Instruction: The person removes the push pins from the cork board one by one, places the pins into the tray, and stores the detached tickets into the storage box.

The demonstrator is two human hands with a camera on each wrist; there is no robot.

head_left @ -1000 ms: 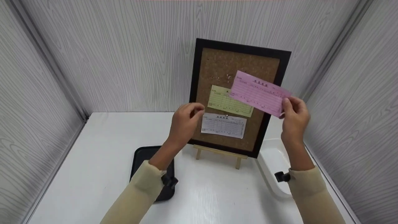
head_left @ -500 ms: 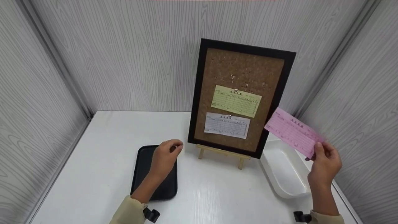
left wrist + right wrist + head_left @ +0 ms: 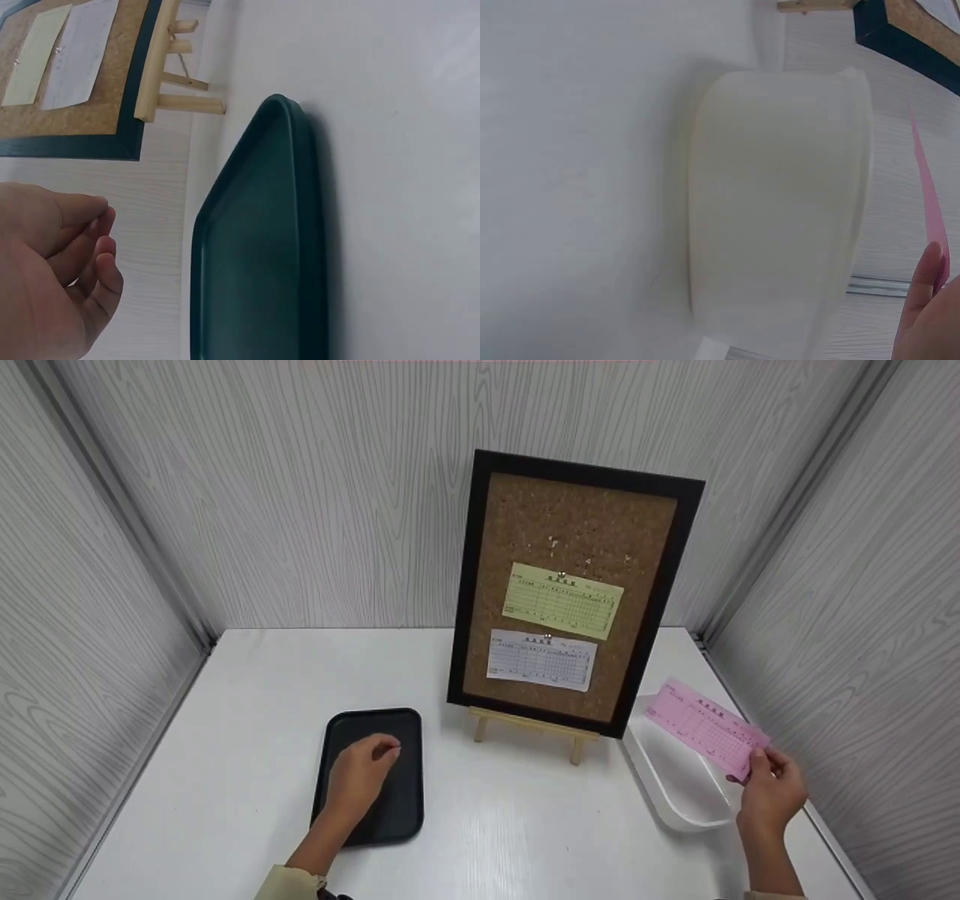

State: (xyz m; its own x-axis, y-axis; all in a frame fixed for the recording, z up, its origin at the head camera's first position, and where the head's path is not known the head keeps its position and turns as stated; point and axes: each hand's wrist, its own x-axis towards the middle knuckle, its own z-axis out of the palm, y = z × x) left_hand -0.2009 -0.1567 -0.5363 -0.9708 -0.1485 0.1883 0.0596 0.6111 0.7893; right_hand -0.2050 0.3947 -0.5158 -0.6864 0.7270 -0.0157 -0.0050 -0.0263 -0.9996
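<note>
The fingers of the right hand [image 3: 774, 796] grasp a pink printed form [image 3: 706, 727] at its one corner, the thumb lying on the front. The form is held tilted in the air, higher than the rim of the white plastic tub [image 3: 686, 791] and apart from it. The left hand [image 3: 356, 780] has thumb and forefinger tips meeting, other fingers curled – whether something small is between them, I cannot tell. It hangs above the dark tray [image 3: 405, 787]. Farther out, a framed corkboard [image 3: 574, 514] leans on a wooden easel [image 3: 532, 722] upon the table [image 3: 510, 825], with a yellow-green form [image 3: 562, 604] pinned above a white form [image 3: 540, 661].
</note>
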